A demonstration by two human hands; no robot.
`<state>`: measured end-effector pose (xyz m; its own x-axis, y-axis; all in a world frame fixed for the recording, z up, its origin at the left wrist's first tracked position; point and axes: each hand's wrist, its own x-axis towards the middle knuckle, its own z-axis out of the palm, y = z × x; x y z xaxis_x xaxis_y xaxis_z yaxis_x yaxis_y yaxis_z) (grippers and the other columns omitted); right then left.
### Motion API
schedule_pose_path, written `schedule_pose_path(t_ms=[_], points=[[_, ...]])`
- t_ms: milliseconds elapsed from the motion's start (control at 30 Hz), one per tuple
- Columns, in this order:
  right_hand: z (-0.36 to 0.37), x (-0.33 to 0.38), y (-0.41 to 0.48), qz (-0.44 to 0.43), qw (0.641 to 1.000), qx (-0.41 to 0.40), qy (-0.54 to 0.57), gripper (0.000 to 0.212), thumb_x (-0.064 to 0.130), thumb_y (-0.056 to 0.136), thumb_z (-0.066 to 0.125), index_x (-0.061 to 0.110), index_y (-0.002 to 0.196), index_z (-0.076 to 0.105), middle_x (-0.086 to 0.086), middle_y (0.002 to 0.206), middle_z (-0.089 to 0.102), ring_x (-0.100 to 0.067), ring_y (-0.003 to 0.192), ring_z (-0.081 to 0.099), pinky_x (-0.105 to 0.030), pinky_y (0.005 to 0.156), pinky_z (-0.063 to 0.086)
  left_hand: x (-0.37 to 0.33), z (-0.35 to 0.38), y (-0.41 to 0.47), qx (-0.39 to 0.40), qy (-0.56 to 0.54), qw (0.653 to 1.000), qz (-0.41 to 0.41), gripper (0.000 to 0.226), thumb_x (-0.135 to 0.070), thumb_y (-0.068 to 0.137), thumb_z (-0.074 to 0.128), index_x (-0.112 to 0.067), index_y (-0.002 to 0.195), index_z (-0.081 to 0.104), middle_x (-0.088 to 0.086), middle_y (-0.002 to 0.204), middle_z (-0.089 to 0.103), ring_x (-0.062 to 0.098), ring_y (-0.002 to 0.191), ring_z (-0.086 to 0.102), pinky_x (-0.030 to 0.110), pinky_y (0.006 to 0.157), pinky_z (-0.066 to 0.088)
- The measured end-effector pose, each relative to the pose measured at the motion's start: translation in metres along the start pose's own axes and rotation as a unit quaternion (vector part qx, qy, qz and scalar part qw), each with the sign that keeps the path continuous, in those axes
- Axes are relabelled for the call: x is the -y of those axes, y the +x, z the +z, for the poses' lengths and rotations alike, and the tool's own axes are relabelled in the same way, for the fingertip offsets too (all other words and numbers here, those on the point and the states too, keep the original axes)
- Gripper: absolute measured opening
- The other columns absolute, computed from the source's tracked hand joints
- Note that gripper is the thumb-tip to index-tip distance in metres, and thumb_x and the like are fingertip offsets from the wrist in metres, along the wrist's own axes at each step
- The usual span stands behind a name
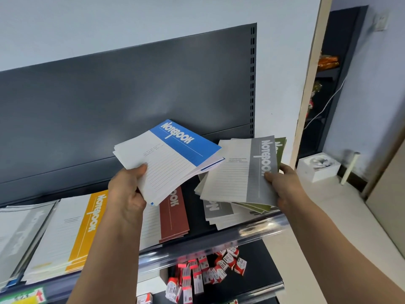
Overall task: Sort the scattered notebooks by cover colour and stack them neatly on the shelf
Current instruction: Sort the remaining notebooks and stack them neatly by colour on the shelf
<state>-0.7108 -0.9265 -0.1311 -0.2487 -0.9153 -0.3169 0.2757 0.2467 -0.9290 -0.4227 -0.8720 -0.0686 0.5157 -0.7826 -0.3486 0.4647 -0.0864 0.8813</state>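
Mid-sort, probably at the separating step, with colours pulled apart in the air before stacking. Gripping a thin bundle of blue notebooks (175, 154) in the left hand (126, 194), thumb pressed on the top cover at its near corner, fingers curled underneath and hidden, tilted above the middle of the shelf (252, 232). Pinching a mixed bundle in the right hand (285, 187), grey notebook (236, 172) on top and olive-green notebooks (281, 148) fanned below, thumb on the grey cover, fingers wrapped under the bundle's right edge, over the shelf's right end. Already lying on the shelf: a grey stack (219, 210) under that bundle near the right front corner, a brown-red stack (175, 216) at the middle, a yellow stack (72, 233) left of it, more grey covers (19, 233) at the left edge. No blue pile visible there yet. Likely next: setting the blue bundle down squared in a spot of its own, then, with that hand freed, splitting grey from green.
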Motion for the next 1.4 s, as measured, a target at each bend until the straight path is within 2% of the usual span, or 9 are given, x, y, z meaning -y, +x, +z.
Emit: schedule_pose_path(t_ms=[267,400,533,600,700,833,1033,1167,1400], points=[[0.003,-0.005,-0.004,0.047,0.997,0.041,-0.046,0.022,0.001,0.087,0.066,0.006,0.105,0.055,-0.013,0.101,0.063,-0.026,0.076,0.061,-0.037,0.058,0.049,0.012,-0.003,0.000,0.003,0.023,1.000,0.010,0.034,0.002,0.087,0.059,-0.010,0.119,0.059,0.011,0.109,0.069,0.030,0.089,0.066,0.045,0.073,0.054],[0.003,-0.004,0.000,0.076,0.995,0.044,-0.046,0.017,0.027,0.100,0.048,0.011,0.104,0.053,-0.011,0.095,0.066,-0.029,0.084,0.065,-0.040,0.064,0.053,0.025,0.001,0.001,0.030,0.053,0.998,0.010,0.041,0.006,0.086,0.056,-0.008,0.125,0.057,0.014,0.114,0.066,0.029,0.086,0.065,0.039,0.061,0.052],[0.006,0.000,0.006,0.034,0.997,0.034,-0.054,0.014,0.023,0.102,0.044,0.012,0.105,0.052,-0.007,0.087,0.065,-0.023,0.075,0.063,-0.035,0.062,0.053,0.038,0.012,-0.003,0.042,0.060,0.997,-0.007,0.039,0.011,0.086,0.054,-0.005,0.121,0.058,0.016,0.111,0.067,0.033,0.088,0.065,0.043,0.068,0.053],[0.003,0.004,0.008,0.010,0.997,0.015,-0.071,0.013,0.023,0.102,0.044,0.014,0.103,0.053,-0.008,0.092,0.065,-0.025,0.080,0.065,-0.039,0.072,0.055,0.042,0.016,-0.001,0.046,0.061,0.997,-0.006,0.041,0.012,0.085,0.054,-0.003,0.123,0.058,0.018,0.113,0.067,0.037,0.095,0.065,0.046,0.076,0.053],[-0.010,0.014,0.015,-0.036,0.993,-0.032,-0.105,0.015,0.024,0.101,0.044,0.016,0.105,0.056,-0.009,0.104,0.068,-0.029,0.092,0.067,-0.045,0.083,0.056,0.044,0.020,0.001,0.042,0.069,0.997,0.001,0.041,0.011,0.085,0.054,-0.004,0.123,0.057,0.017,0.113,0.067,0.036,0.096,0.065,0.044,0.072,0.055],[-0.033,0.029,0.016,-0.082,0.986,-0.077,-0.122,0.022,0.024,0.100,0.044,0.016,0.112,0.060,-0.010,0.108,0.068,-0.031,0.095,0.066,-0.048,0.083,0.056,0.045,0.032,0.000,0.047,0.067,0.996,0.026,0.042,0.016,0.085,0.051,-0.001,0.123,0.054,0.017,0.114,0.065,0.035,0.092,0.064,0.042,0.069,0.053],[-0.074,0.042,0.005,-0.100,0.981,-0.128,-0.105,0.019,0.017,0.099,0.043,0.019,0.089,0.059,-0.011,0.099,0.068,-0.033,0.091,0.066,-0.051,0.081,0.056,0.051,0.066,-0.014,0.087,0.062,0.994,0.030,0.043,0.017,0.086,0.048,0.000,0.126,0.051,0.015,0.110,0.063,0.026,0.079,0.063,0.038,0.067,0.051],[-0.108,0.047,-0.003,-0.104,0.979,-0.157,-0.084,0.016,0.017,0.100,0.044,0.017,0.100,0.060,-0.010,0.099,0.068,-0.031,0.089,0.066,-0.049,0.082,0.055,0.061,0.091,-0.028,0.127,0.070,0.989,0.025,0.043,0.017,0.086,0.048,0.003,0.127,0.051,0.018,0.117,0.063,0.027,0.082,0.064,0.037,0.065,0.052],[-0.168,0.054,-0.028,-0.132,0.962,-0.233,-0.056,0.016,0.017,0.098,0.047,0.016,0.100,0.063,-0.012,0.099,0.068,-0.033,0.089,0.067,-0.052,0.081,0.056,0.077,0.126,-0.051,0.155,0.074,0.985,0.031,0.030,0.013,0.089,0.050,-0.005,0.113,0.055,0.005,0.089,0.065,0.019,0.073,0.064,0.030,0.053,0.052]])
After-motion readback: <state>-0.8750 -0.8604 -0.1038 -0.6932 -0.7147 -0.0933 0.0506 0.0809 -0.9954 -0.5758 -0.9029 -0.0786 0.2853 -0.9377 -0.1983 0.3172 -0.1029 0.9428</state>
